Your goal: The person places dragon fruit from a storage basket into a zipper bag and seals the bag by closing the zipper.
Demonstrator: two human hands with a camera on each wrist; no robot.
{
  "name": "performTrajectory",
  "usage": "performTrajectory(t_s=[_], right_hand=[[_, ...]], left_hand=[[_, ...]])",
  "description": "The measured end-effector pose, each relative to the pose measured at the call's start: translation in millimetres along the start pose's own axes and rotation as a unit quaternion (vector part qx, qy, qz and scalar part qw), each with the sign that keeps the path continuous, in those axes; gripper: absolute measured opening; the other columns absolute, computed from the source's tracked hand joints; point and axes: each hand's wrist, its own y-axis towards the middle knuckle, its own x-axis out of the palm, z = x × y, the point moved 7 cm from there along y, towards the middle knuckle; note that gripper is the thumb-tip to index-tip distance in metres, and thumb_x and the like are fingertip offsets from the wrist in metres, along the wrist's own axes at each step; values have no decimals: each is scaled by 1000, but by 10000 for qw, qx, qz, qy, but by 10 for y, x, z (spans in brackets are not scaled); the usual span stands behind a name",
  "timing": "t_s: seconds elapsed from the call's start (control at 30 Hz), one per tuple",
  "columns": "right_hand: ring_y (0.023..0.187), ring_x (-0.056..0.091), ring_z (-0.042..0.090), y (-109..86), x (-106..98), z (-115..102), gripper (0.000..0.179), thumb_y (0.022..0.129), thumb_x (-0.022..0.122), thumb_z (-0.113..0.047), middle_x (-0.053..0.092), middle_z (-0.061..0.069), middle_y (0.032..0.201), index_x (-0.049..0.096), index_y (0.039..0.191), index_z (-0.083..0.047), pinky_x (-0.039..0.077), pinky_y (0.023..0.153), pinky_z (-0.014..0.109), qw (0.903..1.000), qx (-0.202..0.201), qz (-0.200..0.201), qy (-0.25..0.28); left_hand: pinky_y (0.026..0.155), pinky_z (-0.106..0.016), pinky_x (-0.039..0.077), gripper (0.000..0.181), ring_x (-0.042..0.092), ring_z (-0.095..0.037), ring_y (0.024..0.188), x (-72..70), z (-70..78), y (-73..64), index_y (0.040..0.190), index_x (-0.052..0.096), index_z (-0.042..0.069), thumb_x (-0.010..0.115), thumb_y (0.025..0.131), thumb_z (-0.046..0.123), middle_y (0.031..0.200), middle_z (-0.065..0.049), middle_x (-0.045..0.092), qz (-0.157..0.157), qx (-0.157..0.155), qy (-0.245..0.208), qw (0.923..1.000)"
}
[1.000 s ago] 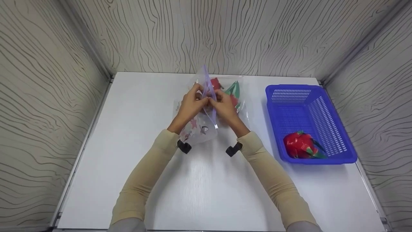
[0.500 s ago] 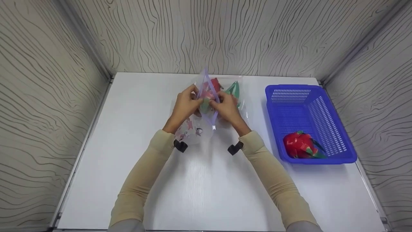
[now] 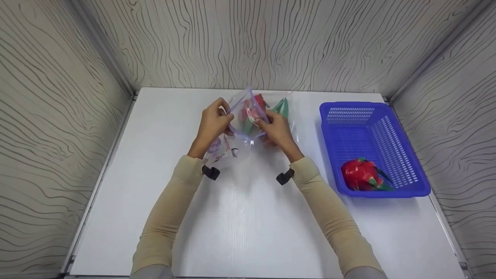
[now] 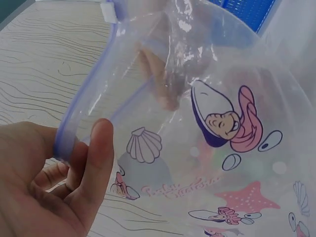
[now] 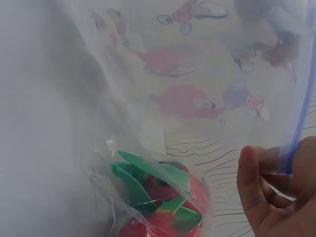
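My left hand (image 3: 212, 121) pinches one side of the mouth of a clear zip bag (image 4: 247, 197) printed with shells and starfish. On the opposite side, my right hand (image 3: 277, 130) grips the purple zip edge between thumb and fingers. The mouth gapes wide between both hands, and a white slider (image 4: 108, 12) sits at one end of the zip. Behind and right of this bag lies a red and green dragon fruit (image 5: 173, 207), apparently a model, in clear plastic. More red shows through the film in the head view, its outline partly hidden.
To the right stands a blue perforated basket (image 3: 327, 145) with another red dragon fruit (image 3: 360, 174) at its near end. The white table (image 3: 240, 232) is enclosed by patterned panels (image 3: 255, 46) at the back and sides.
My left hand has moved left and slightly up, away from the right hand, which shifted a little right. The bag's mouth has spread from nearly closed to wide.
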Motion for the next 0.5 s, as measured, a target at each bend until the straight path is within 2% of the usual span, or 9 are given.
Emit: performTrajectory(t_s=[0.13, 0.23, 0.4, 0.5], right_hand=[[85, 72, 31, 20, -19, 39, 27, 105, 70, -22, 69, 11, 104, 71, 127, -8, 67, 71, 51, 10000, 92, 22, -32], [82, 72, 31, 34, -39, 72, 27, 104, 70, -22, 69, 10, 103, 72, 128, -8, 66, 69, 49, 9998, 144, 92, -89], [79, 72, 29, 76, -85, 100, 24, 102, 72, -19, 74, 13, 100, 76, 120, -4, 56, 58, 23, 9982, -22, 333, -506], [80, 73, 34, 89, -97, 135, 22, 101, 72, -18, 73, 13, 99, 76, 117, -3, 51, 55, 19, 9976, 61, 342, -598]], left_hand=[[59, -51, 65, 9, 64, -13, 46, -73, -5, 15, 101, 57, 5, 63, 96, 1, 66, -1, 54, 149, -26, -48, 9999], [57, -46, 65, 9, 65, -13, 46, -122, 1, 16, 100, 56, 6, 62, 96, 2, 66, -2, 56, 219, -37, -47, 9997], [51, -40, 64, 8, 65, -14, 44, -211, -3, 8, 98, 56, 8, 64, 97, 7, 63, -2, 57, 373, -111, 116, 9992], [45, -32, 60, 8, 63, -13, 41, -267, -16, 5, 96, 56, 9, 63, 98, 9, 60, -1, 58, 482, -144, 235, 9985]])
